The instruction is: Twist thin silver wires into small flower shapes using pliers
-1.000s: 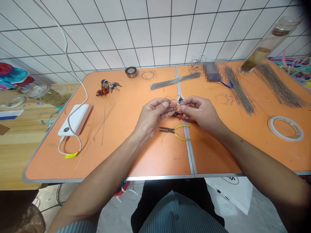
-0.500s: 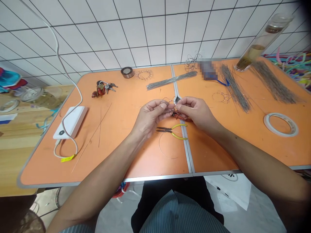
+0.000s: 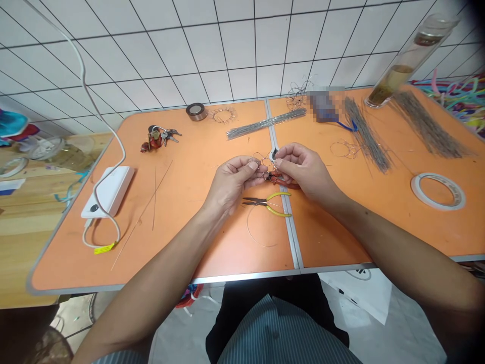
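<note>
Between my two hands is a thin wire (image 3: 266, 161) bent into small loops. My left hand (image 3: 237, 182) pinches it between thumb and fingers. The fingertips of my right hand (image 3: 301, 169) are closed on the wire's other side. Under my right hand lies a red-handled tool (image 3: 278, 180), partly hidden, its kind unclear. Just below the hands, yellow-handled pliers (image 3: 267, 203) lie on the orange table (image 3: 235, 247) with their jaws to the left. A curved length of wire (image 3: 248, 227) lies against the pliers.
Wire bundles (image 3: 265, 124) lie at the back and right. Wire rings (image 3: 223, 116), dark tape (image 3: 196, 111), keys (image 3: 161, 137), a white power bank (image 3: 108, 192) with cable, a white tape roll (image 3: 437, 192) and a tall glass bottle (image 3: 411, 63) stand around. A metal seam (image 3: 290, 237) crosses the table.
The fingers of my right hand have shifted slightly at the wire. My left hand keeps its pinch. The view has moved a little; the tools on the table stay put.
</note>
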Demonstrator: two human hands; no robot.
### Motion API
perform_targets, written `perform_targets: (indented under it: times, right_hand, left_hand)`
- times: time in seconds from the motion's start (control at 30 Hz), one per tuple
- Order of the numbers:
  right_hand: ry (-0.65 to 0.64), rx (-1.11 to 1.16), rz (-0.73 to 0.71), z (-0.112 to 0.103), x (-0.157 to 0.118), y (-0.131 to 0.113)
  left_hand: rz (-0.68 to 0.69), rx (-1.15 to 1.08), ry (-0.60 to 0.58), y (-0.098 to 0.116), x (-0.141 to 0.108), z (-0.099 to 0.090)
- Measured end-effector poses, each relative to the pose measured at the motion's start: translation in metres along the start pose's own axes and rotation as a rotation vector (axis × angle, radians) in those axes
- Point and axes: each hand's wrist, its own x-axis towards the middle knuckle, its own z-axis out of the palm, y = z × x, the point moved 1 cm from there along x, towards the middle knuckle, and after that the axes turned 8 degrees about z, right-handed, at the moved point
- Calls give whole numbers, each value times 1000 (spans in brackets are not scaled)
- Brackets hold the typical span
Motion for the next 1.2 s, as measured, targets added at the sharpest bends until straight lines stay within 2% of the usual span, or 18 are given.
perform_targets:
  times: [0.33, 0.53, 0.97, 1.2]
  right_hand:
    - [-71, -33, 22, -5, 2, 3]
    - [-73, -13, -11, -1, 1, 1]
    - [24, 5, 55, 1, -3, -4]
    - [22, 26, 35, 0, -2, -4]
  left_hand:
    - [9, 1, -33, -1, -1, -1]
    - [-31, 37, -73, -1, -2, 1]
    - [-87, 44, -55, 1, -3, 2]
    - [-70, 20, -76, 0, -4, 3]
